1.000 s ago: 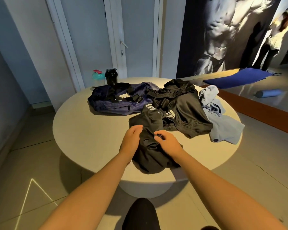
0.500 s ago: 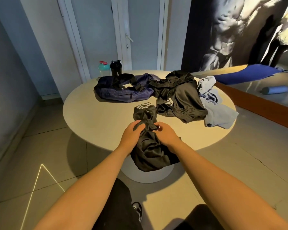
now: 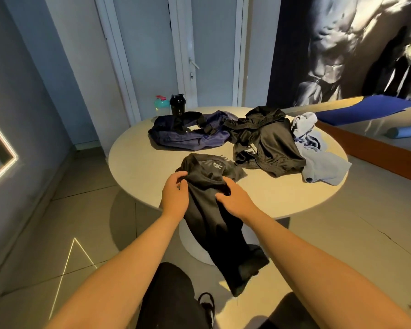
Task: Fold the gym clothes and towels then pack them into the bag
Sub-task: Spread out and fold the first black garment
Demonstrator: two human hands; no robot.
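Observation:
A black garment (image 3: 214, 210) lies half on the round table (image 3: 138, 162) and hangs over its near edge toward the floor. My left hand (image 3: 175, 195) grips the garment's left side near the top. Fingers of my right hand (image 3: 233, 201) curl into its right side. A navy bag (image 3: 188, 134) lies at the table's far left. Black shorts (image 3: 268, 141) are heaped beside the bag, and a light blue towel (image 3: 318, 160) lies crumpled at the right edge.
A black shaker bottle (image 3: 177, 104) and a teal bottle (image 3: 161, 105) stand at the table's far edge by the white door (image 3: 209, 55). A mirror wall with an orange base (image 3: 377, 148) runs on the right. My legs and a shoe (image 3: 207, 307) are below.
The black garment has been pulled toward me, so more of it now hangs over the table edge. My hands moved apart onto its two sides. The camera stepped back slightly.

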